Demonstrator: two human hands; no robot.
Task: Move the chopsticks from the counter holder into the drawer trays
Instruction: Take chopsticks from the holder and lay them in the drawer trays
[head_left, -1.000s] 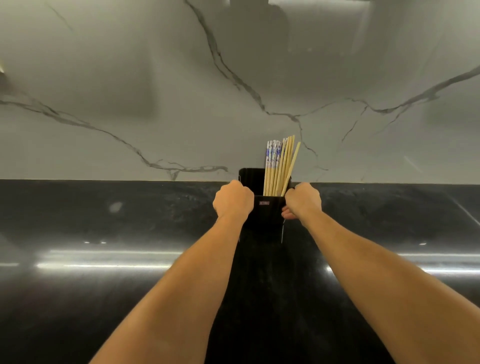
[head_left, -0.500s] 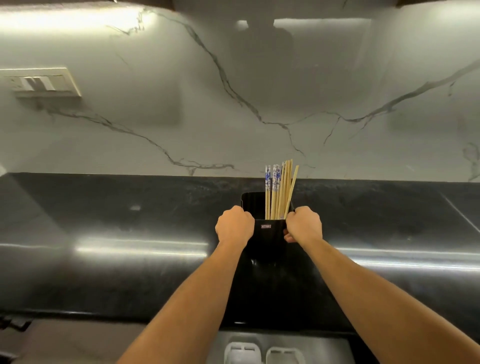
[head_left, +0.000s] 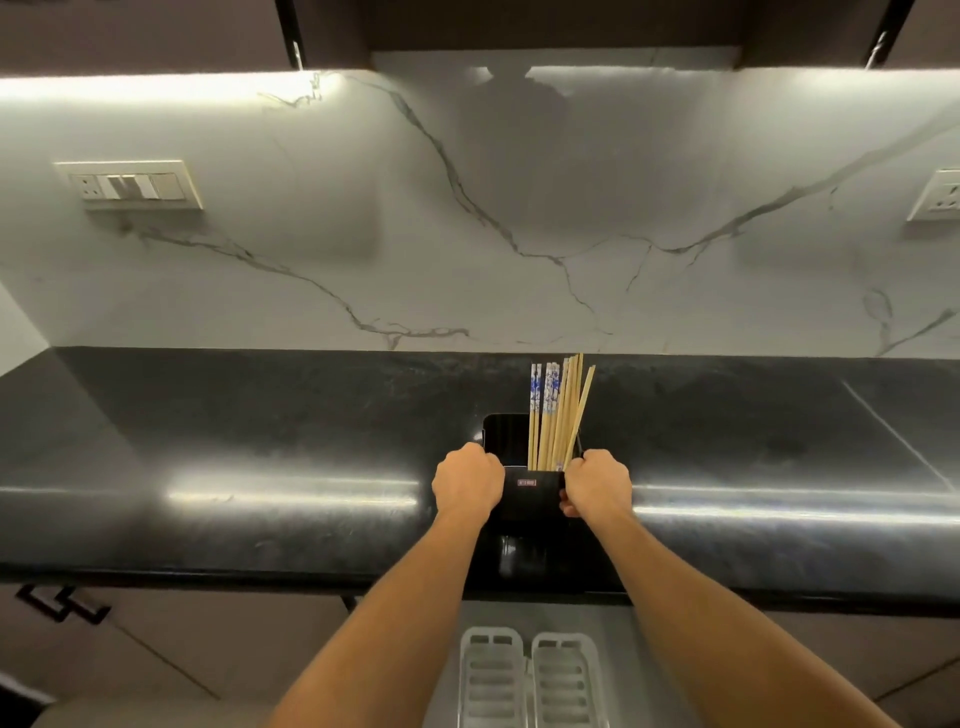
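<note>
A black rectangular holder (head_left: 532, 493) stands on the glossy black counter (head_left: 260, 467). In its right half stand several chopsticks (head_left: 556, 410), some plain wood, some with blue-and-white patterned tops. My left hand (head_left: 466, 480) grips the holder's left side and my right hand (head_left: 597, 483) grips its right side, both fists closed around it. Below the counter's front edge an open drawer shows two pale slotted trays (head_left: 530, 675) side by side, partly between my forearms.
A white marble backsplash rises behind the counter, with a switch plate (head_left: 130, 184) at the left and a socket (head_left: 937, 197) at the right. Dark wall cabinets hang above. A cabinet handle (head_left: 60, 603) shows at the lower left.
The holder, gripped by both hands, has come toward the counter's front edge. My view has pulled back, so the drawer trays and the wall cabinets now show.
</note>
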